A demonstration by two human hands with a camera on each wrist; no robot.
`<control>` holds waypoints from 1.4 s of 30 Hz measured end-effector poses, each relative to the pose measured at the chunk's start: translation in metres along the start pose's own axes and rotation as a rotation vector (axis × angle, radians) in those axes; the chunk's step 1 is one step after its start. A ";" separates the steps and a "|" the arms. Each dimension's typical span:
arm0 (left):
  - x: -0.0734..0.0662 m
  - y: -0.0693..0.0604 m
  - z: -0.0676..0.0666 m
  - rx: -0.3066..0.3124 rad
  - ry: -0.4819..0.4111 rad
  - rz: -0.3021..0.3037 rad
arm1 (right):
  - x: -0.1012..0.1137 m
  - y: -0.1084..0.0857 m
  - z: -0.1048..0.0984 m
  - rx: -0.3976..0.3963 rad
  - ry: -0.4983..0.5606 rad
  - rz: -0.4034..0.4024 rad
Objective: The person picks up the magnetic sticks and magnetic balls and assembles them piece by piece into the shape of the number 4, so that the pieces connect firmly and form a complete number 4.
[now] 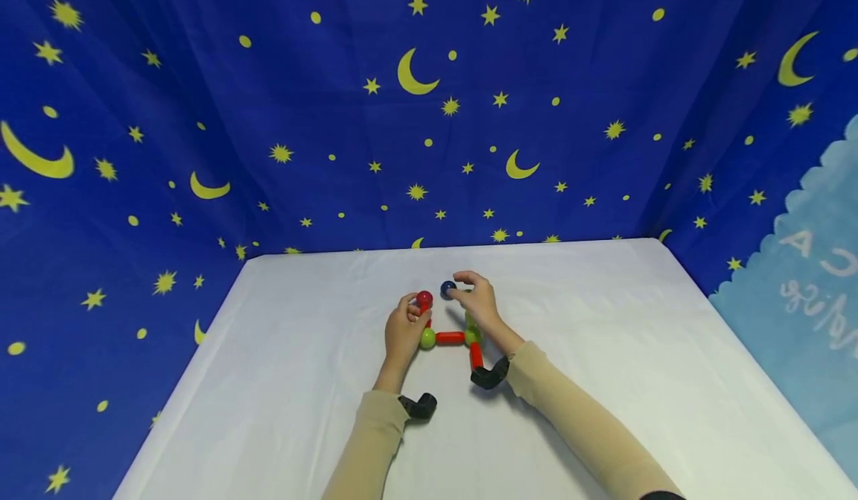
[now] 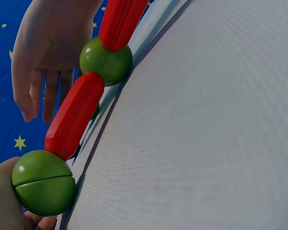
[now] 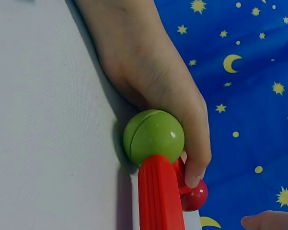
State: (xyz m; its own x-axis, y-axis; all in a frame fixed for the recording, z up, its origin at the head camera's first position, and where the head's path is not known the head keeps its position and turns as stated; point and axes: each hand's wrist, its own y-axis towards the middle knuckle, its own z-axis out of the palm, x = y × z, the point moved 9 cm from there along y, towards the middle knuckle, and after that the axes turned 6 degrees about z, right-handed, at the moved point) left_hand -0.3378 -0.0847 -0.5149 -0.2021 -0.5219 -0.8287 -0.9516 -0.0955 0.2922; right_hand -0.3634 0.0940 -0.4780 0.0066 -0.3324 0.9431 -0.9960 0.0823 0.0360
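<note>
Low over the white table, the left hand [image 1: 402, 332] holds a red stick [image 3: 180, 175] topped by a red ball [image 1: 424, 299], its thumb along the stick. That stick meets a green ball [image 2: 43, 191] beside the hand. A second red stick [image 1: 450, 337] links this ball to another green ball [image 2: 106, 61]. The right hand [image 1: 479, 302] is beside a dark blue ball [image 1: 448, 289], thumb tip close to it. In the left wrist view the right hand's fingers [image 2: 49, 96] extend loosely; the blue ball does not show there. Whether the thumb touches it, I cannot tell.
One more red stick [image 1: 477, 356] points toward the person, and a yellow-green stick [image 1: 469, 320] lies partly under the right wrist. Black wrist cameras [image 1: 421, 407] hang close to the table. Blue star-patterned cloth [image 1: 469, 127] stands behind the white table [image 1: 302, 381].
</note>
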 end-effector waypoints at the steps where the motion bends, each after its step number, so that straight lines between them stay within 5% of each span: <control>1: 0.001 0.000 0.000 0.000 0.005 -0.001 | -0.001 0.000 0.001 0.002 -0.002 0.003; 14: 0.004 -0.002 0.003 0.003 0.021 0.000 | -0.007 0.008 0.009 0.037 -0.043 0.055; 42: -0.003 -0.001 -0.001 -0.007 0.018 0.027 | -0.011 0.016 0.012 0.033 -0.122 0.022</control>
State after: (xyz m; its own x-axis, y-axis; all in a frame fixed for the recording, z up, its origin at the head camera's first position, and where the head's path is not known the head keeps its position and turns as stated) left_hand -0.3358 -0.0844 -0.5123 -0.2236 -0.5396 -0.8117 -0.9441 -0.0870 0.3179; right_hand -0.3805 0.0874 -0.4915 -0.0244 -0.4433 0.8960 -0.9982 0.0604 0.0027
